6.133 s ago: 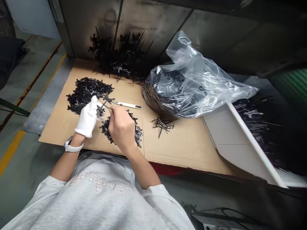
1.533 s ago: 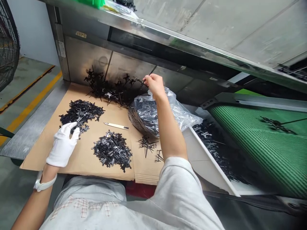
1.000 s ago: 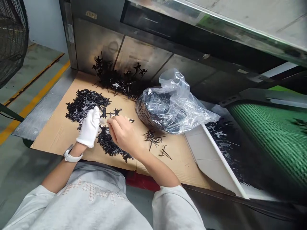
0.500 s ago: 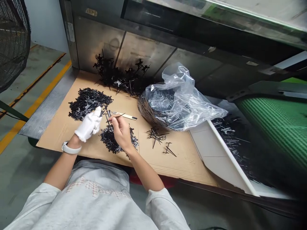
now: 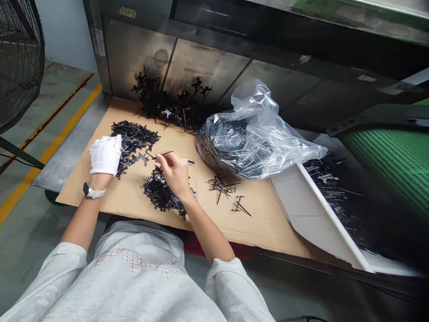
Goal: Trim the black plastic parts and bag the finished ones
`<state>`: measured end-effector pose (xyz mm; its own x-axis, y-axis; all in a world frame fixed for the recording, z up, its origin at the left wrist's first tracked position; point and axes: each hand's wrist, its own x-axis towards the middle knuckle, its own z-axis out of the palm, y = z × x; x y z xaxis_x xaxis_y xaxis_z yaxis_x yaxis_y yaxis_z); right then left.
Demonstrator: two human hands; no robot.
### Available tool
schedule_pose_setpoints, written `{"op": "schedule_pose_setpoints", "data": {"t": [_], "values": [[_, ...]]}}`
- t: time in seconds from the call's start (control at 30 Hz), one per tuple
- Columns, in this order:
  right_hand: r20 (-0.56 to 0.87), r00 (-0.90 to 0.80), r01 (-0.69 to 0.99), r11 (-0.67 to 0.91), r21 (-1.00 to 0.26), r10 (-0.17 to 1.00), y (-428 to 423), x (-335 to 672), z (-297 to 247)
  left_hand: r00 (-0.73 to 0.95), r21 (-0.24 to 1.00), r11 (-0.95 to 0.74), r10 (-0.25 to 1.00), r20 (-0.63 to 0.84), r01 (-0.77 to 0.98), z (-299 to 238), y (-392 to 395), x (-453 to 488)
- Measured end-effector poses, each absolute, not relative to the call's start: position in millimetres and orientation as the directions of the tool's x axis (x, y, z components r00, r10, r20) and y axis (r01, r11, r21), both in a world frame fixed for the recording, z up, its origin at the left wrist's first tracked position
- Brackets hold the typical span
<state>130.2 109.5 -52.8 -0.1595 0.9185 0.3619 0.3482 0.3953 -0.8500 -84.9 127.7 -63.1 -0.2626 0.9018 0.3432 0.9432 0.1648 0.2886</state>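
My left hand, in a white glove, rests at the left edge of a pile of small black plastic parts. Its back faces up and the fingertips bend out of sight, so its grip does not show. My bare right hand pinches a thin black plastic sprue between thumb and fingers. Left of that pinch, a small black part lies on the cardboard. Beneath the right hand is a second heap of black parts. A cutter knife is mostly covered by that hand.
A round basket under a clear plastic bag stands to the right. Loose sprues lie before it. More black sprues lean against the metal panel behind. A white tray wall borders the right; a fan stands left.
My left hand has moved left and slightly up, away from my right hand to the pile's left edge. My right hand has shifted slightly up and right, still pinching the sprue.
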Motion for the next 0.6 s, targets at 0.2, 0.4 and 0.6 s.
{"op": "schedule_pose_setpoints", "data": {"t": [0.2,0.4,0.6], "values": [[0.581,-0.196,0.523,0.585,-0.620,0.790,108.6,117.1,-49.1,-0.425,0.726,0.017,0.821,0.382,0.687,-48.7,118.6,-76.1],[0.666,-0.250,0.635,0.638,-0.436,0.703,91.5,92.2,-45.6,-0.482,0.940,0.086,0.872,0.089,0.329,-57.8,86.7,-22.1],[0.611,-0.197,0.607,0.585,-0.539,0.767,77.6,83.1,-36.9,-0.578,0.941,0.034,0.796,0.179,0.338,-74.0,91.4,-12.0]]}}
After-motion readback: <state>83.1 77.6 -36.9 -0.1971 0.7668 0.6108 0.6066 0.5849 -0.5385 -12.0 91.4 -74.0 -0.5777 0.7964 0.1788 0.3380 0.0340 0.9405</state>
